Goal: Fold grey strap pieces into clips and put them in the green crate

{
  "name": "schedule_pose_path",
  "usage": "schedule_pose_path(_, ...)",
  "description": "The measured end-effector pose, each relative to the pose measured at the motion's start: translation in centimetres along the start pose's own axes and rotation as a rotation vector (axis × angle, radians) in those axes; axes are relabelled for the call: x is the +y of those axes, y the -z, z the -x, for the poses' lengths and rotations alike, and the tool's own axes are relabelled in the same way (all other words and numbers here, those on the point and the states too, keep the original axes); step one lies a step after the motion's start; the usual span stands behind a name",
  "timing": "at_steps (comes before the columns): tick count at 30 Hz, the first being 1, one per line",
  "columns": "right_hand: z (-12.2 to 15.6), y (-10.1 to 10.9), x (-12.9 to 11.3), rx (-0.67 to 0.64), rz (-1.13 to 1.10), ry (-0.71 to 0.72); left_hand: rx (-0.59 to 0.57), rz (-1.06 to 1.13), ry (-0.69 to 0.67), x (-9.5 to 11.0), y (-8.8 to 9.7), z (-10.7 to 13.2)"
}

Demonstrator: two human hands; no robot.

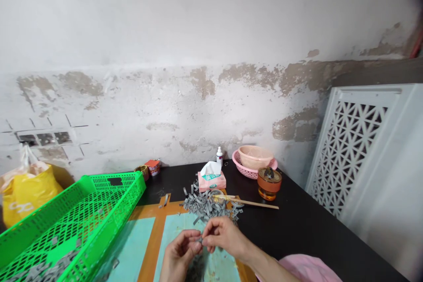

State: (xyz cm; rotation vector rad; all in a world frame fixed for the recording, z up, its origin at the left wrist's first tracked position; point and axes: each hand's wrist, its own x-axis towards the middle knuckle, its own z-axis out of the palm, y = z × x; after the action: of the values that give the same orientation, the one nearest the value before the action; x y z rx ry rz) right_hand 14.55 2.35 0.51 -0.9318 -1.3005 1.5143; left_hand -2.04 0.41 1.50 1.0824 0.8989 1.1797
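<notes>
My left hand (pixel 181 253) and my right hand (pixel 225 237) meet at the front middle of the table, fingertips almost touching. Between them they pinch a small grey piece (pixel 199 240), mostly covered by the fingers. It looks like the loose grey strips (pixel 201 205) heaped just beyond my hands. A small round dish (pixel 217 194) sits in that heap, with a flat wooden stick (pixel 261 205) lying across it; the stick's dish end carries something yellowish. Under my hands lies a light blue sheet (pixel 175 231) edged with brown tape (pixel 153 240).
A green plastic crate (pixel 123 211) at left holds more grey pieces. Beyond the heap stand a tissue pack (pixel 212 182) and a white bottle (pixel 219 157). Further right are a pink basket (pixel 245 172), a peach basin (pixel 255 157) and an orange-banded jar (pixel 269 185). A yellow bag (pixel 33 189) stands far left.
</notes>
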Motion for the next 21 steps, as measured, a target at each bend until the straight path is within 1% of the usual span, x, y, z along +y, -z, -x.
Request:
schedule_pose_path(3,-0.04,-0.03,0.10,-0.002,-0.011,0.016,0.011,-0.032,0.004,0.01,0.17,0.05)
schedule_pose_path(11,0.06,-0.42,0.52,-0.014,-0.019,0.062,0.043,-0.120,-0.069,0.18,0.00,0.21)
schedule_pose_path(14,0.06,-0.30,0.57,-0.012,-0.014,0.080,0.050,-0.103,-0.067,0.28,-0.08,0.21)
schedule_pose_path(18,0.04,-0.12,0.67,-0.011,-0.001,0.055,0.050,-0.055,-0.041,0.51,-0.23,0.38)
schedule_pose_path(21,0.03,-0.25,0.71,0.019,-0.049,0.045,0.047,-0.048,-0.043,0.64,-0.35,0.48)
